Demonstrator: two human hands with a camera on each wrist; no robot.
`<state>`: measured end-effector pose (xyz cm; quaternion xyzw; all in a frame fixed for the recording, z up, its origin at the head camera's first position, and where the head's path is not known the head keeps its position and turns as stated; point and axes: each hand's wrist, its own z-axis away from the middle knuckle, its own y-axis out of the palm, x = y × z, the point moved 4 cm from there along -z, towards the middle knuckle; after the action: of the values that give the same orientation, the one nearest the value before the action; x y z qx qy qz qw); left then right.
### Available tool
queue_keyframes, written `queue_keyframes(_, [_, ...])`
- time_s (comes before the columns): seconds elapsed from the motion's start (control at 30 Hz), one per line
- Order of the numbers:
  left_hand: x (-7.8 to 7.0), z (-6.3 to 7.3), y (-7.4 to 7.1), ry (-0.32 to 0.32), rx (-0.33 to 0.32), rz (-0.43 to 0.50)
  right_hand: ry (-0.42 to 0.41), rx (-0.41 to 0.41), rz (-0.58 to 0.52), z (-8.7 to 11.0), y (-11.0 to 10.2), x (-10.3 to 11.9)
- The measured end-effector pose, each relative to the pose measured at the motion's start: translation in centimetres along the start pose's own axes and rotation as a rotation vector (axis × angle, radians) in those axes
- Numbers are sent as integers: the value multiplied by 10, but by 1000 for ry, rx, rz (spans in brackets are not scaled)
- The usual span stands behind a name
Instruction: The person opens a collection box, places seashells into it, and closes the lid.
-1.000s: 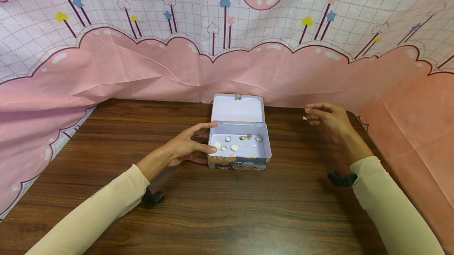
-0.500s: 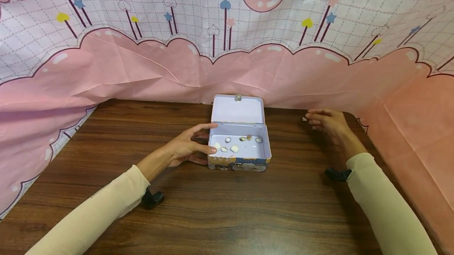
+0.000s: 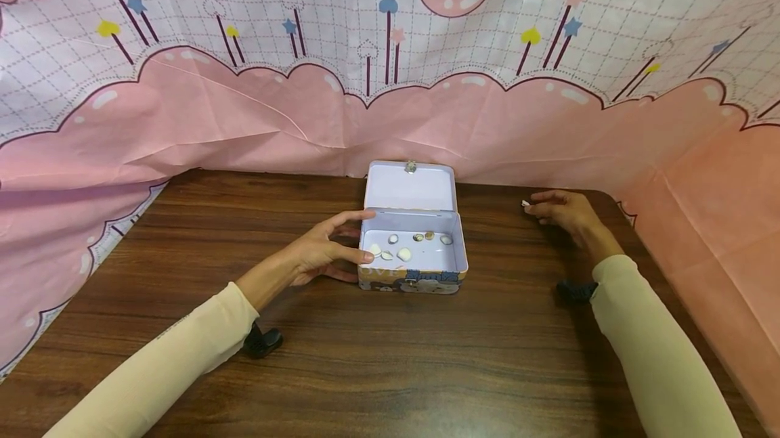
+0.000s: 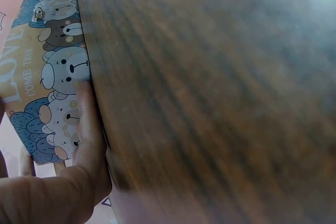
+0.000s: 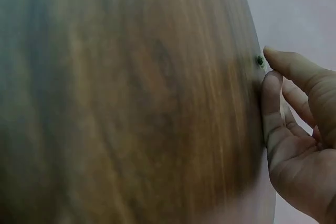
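Note:
An open tin box (image 3: 412,280) printed with bears stands mid-table, its hinged lid (image 3: 410,185) tipped back. Several seashells (image 3: 404,254) lie on its white floor. My left hand (image 3: 319,248) grips the box's left end, fingers spread from the back corner to the front; in the left wrist view a finger (image 4: 89,124) lies along the bear-printed side. Far to the right, my right hand (image 3: 563,211) pinches a small whitish shell (image 3: 525,204) at the thumb and index fingertips, low over the tabletop. In the right wrist view that shell (image 5: 261,61) shows small and dark.
The brown wood-grain table (image 3: 390,363) reaches back to a pink and white cloth (image 3: 268,113) hung behind it. More cloth (image 3: 713,201) hangs along the right side. A black strap mount (image 3: 263,342) sits at the left wrist.
My right hand has come down towards the table, and its fingertips have closed on the small shell. The left hand and the box have stayed in place.

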<state>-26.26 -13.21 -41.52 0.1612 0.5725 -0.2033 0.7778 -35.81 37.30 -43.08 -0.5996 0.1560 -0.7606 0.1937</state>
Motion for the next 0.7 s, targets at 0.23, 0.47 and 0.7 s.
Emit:
queue_keyframes(0.23, [-2, -1, 2, -2, -4, -1, 10, -3, 130, -4, 1, 1])
queue_keyframes(0.47, [-3, 0, 1, 6, -2, -4, -19, -3, 211, -5, 6, 8])
queue_keyframes(0.7, [-1, -1, 0, -2, -9, -3, -24, -22, 194, -4, 8, 8])
